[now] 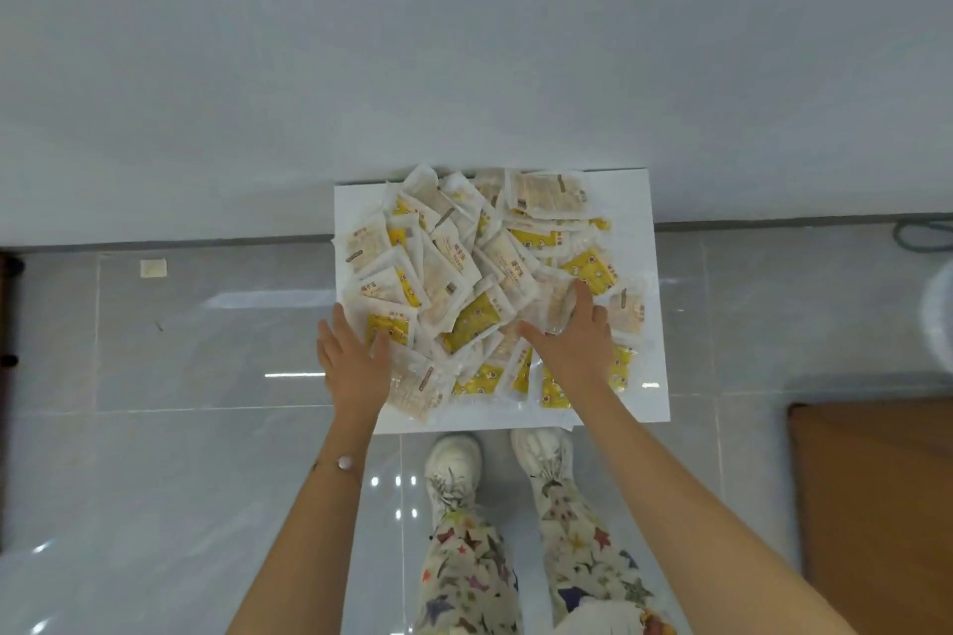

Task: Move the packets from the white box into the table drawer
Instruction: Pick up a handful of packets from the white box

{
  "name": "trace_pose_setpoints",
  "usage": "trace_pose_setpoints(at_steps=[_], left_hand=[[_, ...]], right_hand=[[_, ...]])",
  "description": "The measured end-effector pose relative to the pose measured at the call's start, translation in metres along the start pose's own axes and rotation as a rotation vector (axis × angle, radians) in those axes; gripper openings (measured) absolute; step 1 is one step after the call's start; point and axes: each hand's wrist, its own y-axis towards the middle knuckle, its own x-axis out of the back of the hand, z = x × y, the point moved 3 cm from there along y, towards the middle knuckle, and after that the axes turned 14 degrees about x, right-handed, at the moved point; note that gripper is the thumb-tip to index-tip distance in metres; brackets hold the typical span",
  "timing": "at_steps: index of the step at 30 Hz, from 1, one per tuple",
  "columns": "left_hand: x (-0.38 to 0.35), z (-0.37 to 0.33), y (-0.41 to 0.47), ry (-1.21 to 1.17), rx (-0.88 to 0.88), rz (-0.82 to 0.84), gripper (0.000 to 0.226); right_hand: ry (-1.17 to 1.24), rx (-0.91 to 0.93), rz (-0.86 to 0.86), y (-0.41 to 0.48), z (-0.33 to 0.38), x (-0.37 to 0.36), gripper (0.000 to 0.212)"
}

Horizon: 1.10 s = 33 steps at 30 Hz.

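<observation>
- Filling the white box (pixel 656 376) on the floor, a loose heap of packets (pixel 479 273) in yellow and pale wrappers lies piled one on another, a few overhanging the far and near edges.
- The right hand (pixel 572 340) lies flat on the heap right of its middle, fingers straight and thumb splayed. It presses on a clear packet and pinches nothing.
- The left hand (pixel 353 366) rests at the heap's near left edge, fingers spread and straight, touching the outer packets and holding none.
- The step in hand looks like gathering a handful. It would likely go best with both hands sliding under from opposite sides and closing towards each other, since the wrappers look slick and a one-sided grab could shed packets.
- A modest scoop seems safer than a large one, as loose packets could drop on the tiled floor (pixel 154 335).
- Two white shoes (pixel 454 464) stand just before the box.
- A brown wooden surface (pixel 876 505) shows at the lower right. Whether it is the table cannot be told, and no drawer is in view.
</observation>
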Motion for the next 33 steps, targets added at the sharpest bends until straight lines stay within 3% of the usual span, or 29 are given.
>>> trace_pose_setpoints(at_steps=[3,8,11,14,16,18,22,24,25,28,29,33], left_hand=[[0.002,0.006,0.009,-0.115,0.019,0.057,0.071],[0.000,0.007,0.007,-0.016,-0.058,0.011,0.074],[-0.002,0.004,0.004,0.046,-0.097,-0.001,0.077],[-0.005,0.006,0.007,0.074,-0.088,0.008,0.088],[-0.005,0.007,0.008,0.138,-0.114,0.017,0.097],[-0.006,0.011,0.006,0.149,-0.124,0.034,0.104],[-0.010,0.024,-0.002,0.212,-0.161,0.027,0.112],[-0.010,0.027,-0.004,0.159,-0.097,0.036,0.107],[-0.009,0.028,-0.005,0.142,-0.067,0.036,0.102],[-0.006,0.030,-0.003,0.119,-0.061,0.044,0.070],[-0.004,0.030,-0.003,0.091,-0.067,0.059,0.056],[0.007,0.030,-0.009,-0.044,-0.044,0.099,0.024]], right_hand=[[0.091,-0.026,-0.059,0.010,0.004,-0.005,0.107],[0.246,-0.004,-0.166,0.020,0.005,-0.004,0.099],[0.391,0.006,-0.165,0.016,0.002,0.004,0.072],[0.296,0.013,-0.250,0.017,-0.006,0.020,0.027],[0.281,0.013,-0.240,0.021,-0.013,0.026,0.013],[0.235,0.063,-0.137,0.026,-0.014,0.023,0.024],[0.059,0.057,-0.013,0.028,-0.013,0.003,0.074],[0.038,0.017,-0.054,0.027,-0.010,-0.004,0.083],[0.052,0.008,-0.085,0.027,-0.008,-0.005,0.078],[0.217,0.017,-0.155,0.024,-0.003,-0.002,0.037],[0.281,0.023,-0.156,0.022,-0.003,0.000,0.033],[0.401,0.031,-0.166,0.015,-0.005,0.007,0.035]])
